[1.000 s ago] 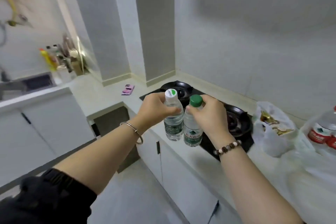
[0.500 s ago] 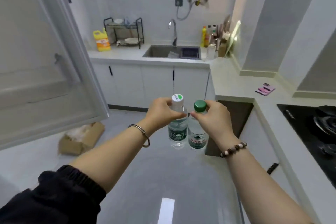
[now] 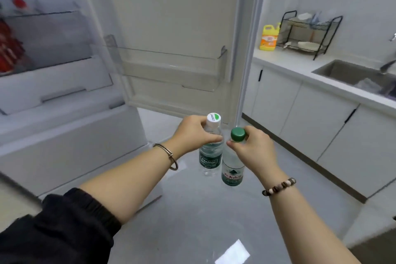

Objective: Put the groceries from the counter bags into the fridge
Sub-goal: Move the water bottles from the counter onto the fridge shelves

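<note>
With both hands pinching bottle necks, left hand (image 3: 194,133) on the white-capped bottle (image 3: 211,150), right hand (image 3: 254,149) on the green-capped bottle (image 3: 232,165), stand them upright in the door shelf (image 3: 171,66) at twelve o'clock.

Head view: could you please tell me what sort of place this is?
Most likely a home kitchen: an open fridge on the left, a sink in a counter, and a dish rack beside it.

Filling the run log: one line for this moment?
left hand: white-cap bottle | right hand: green-cap bottle | fridge door: open
</note>
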